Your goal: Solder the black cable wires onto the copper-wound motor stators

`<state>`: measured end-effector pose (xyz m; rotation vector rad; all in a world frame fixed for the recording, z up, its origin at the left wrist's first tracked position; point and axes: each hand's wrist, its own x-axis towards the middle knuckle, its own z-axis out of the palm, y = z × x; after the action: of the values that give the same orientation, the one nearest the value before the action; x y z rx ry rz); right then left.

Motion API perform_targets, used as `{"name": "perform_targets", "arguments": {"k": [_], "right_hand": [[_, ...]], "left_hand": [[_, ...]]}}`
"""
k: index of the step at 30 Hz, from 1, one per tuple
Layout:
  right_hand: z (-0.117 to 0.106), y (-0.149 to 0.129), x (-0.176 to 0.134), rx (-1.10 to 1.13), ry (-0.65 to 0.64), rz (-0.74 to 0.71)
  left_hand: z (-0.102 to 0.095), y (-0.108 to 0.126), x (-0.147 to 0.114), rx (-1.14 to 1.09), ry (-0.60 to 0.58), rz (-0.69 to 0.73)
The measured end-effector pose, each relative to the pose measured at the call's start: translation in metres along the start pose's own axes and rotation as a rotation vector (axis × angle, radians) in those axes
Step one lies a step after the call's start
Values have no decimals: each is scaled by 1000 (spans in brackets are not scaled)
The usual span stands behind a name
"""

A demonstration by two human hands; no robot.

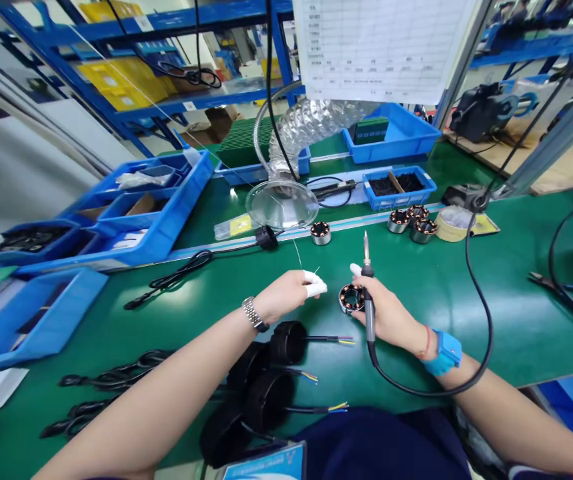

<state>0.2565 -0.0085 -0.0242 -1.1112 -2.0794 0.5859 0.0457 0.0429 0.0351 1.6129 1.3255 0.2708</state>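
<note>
I am pinching thin wire (297, 255) with my left hand's (296, 290) fingers and gripping a soldering iron (369, 313) and copper-wound ring (346, 307) with my right hand's (391, 312), just lower right of frame centre, no cable visibly joining that ring.

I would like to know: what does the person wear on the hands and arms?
The left hand has white finger covers, and its wrist a silver link band. The right hand shows one white fingertip cover; its wrist has a thin red cord and a blue strap with a squarish block.
</note>
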Motion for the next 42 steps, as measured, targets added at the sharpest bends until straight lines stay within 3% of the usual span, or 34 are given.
{"name": "perform_targets", "arguments": {"k": [10, 18, 24, 29, 33, 38, 42], "right_hand": [[6, 9, -3, 124, -3, 2], [6, 9, -1, 139, -23, 9], [7, 8, -2, 150, -8, 20], [7, 8, -2, 140, -10, 22], [7, 7, -2, 136, 4, 12], [11, 2, 1, 111, 33, 57], [15, -1, 2, 72, 89, 89]], "left_hand": [[9, 16, 21, 47, 26, -16], [21, 9, 26, -390, 4, 6], [7, 17, 4, 71, 11, -33], [9, 18, -6, 112, -36, -47], [15, 11, 1, -51, 4, -56], [23, 0, 10, -530, 60, -49], [23, 3, 5, -524, 72, -139]]}}
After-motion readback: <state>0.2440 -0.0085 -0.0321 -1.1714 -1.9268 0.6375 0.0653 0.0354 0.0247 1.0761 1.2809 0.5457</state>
